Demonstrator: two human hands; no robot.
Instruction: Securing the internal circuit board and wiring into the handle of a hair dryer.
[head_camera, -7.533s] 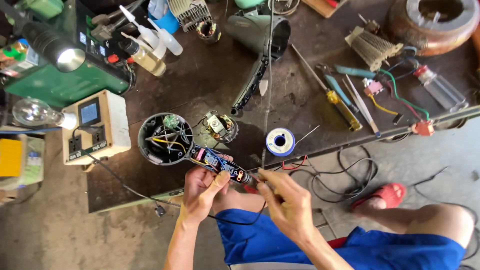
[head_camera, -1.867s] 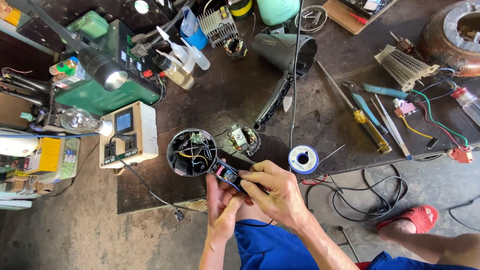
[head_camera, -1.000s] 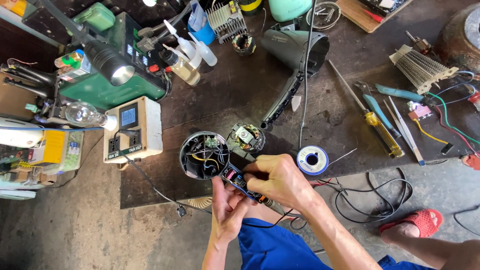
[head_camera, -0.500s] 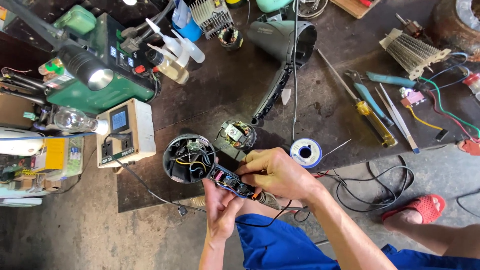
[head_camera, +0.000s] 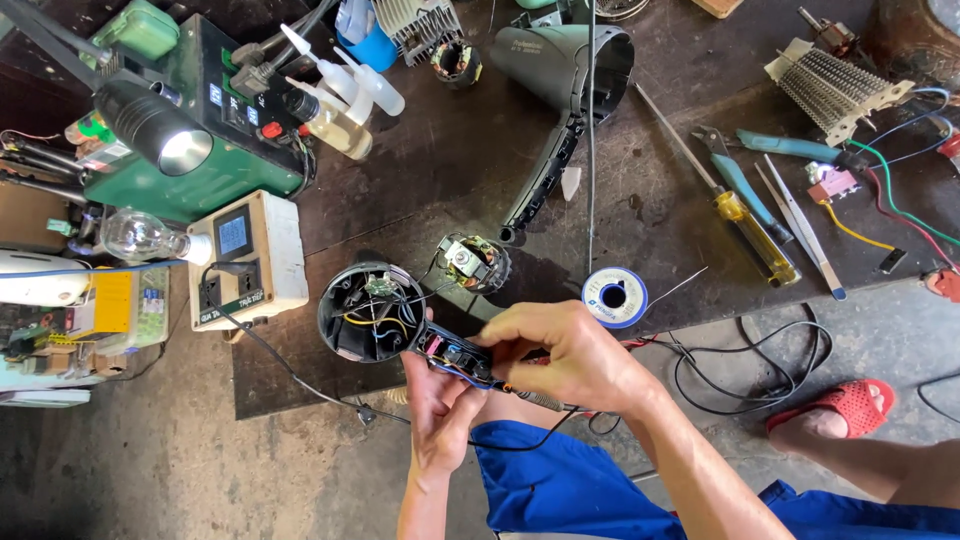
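Left hand (head_camera: 440, 400) fingers are wrapped from below around the black switch handle (head_camera: 452, 357) of an opened dryer housing (head_camera: 368, 325); right hand (head_camera: 560, 352) pinches what seems a soldering iron (tip hidden) against it, beside the solder spool (head_camera: 614, 297) on the dark workbench (head_camera: 640, 215)

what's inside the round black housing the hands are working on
The round black housing lies open: yellow and dark wires and a small green circuit board show inside. Its handle end is covered by the left hand and right hand.
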